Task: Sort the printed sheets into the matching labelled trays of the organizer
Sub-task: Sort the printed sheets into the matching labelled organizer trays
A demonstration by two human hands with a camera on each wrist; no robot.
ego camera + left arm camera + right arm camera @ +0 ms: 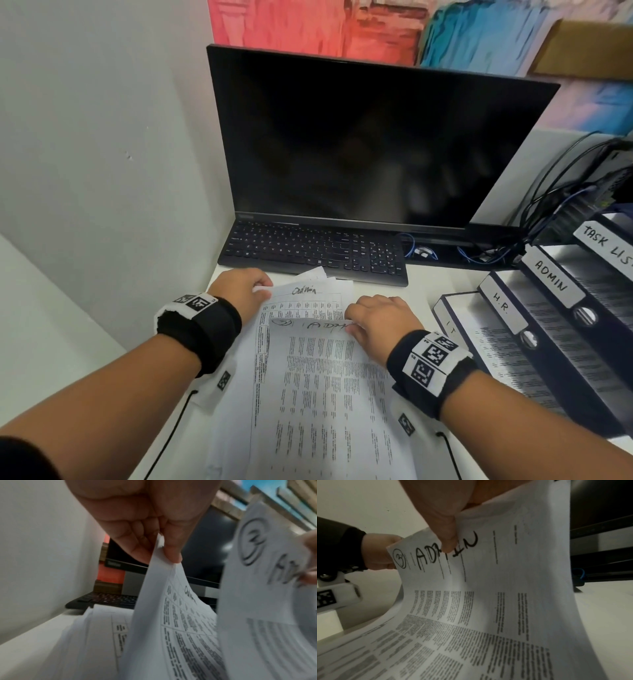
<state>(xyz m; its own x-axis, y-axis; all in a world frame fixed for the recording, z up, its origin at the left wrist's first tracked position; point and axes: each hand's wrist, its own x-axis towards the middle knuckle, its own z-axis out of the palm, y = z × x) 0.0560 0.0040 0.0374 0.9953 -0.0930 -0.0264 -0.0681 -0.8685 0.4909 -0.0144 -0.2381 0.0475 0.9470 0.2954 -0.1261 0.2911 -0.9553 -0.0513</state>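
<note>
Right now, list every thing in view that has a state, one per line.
left hand: pinches the table sheet's top edge
right hand: pinches the ADMIN sheet's top edge
ADMIN sheet: top lifted, curved, handwritten ADMIN and circled 3
table sheet: top lifted, handwritten heading
paper stack: lying on the desk
monitor: screen dark
ADMIN tray: holds printed sheets
H.R. tray: holds printed sheets

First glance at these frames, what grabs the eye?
The big dark monitor at the back of the desk. In front of it, the right hand pinches a sheet marked ADMIN while the left hand pinches another sheet. Labelled trays stand at right.
</note>
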